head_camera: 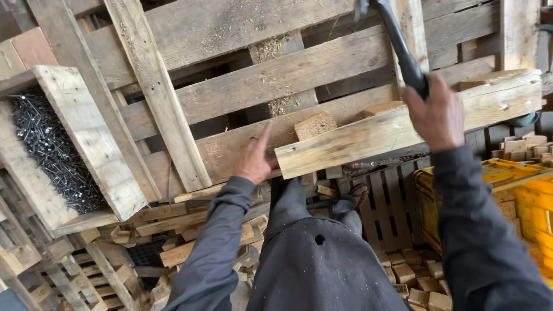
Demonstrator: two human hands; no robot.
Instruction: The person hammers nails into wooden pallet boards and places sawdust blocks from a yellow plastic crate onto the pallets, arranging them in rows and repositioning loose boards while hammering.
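Gripping a dark tool handle (403, 52), the right hand (436, 115); left hand (255, 158) open on pallet (242, 86); nail-filled wooden box (86, 138).

Off to my left there's a wooden box (98, 144) full of dark nails (49, 152), a yellow crate (521, 196) bottom right, loose wood blocks (417, 282) scattered underneath.

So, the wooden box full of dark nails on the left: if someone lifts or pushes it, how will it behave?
The wooden box probably feels heavy for its size, since the nails fill it densely. Its thick plank walls look stiff. It already sits tilted, so a push might spill loose nails.
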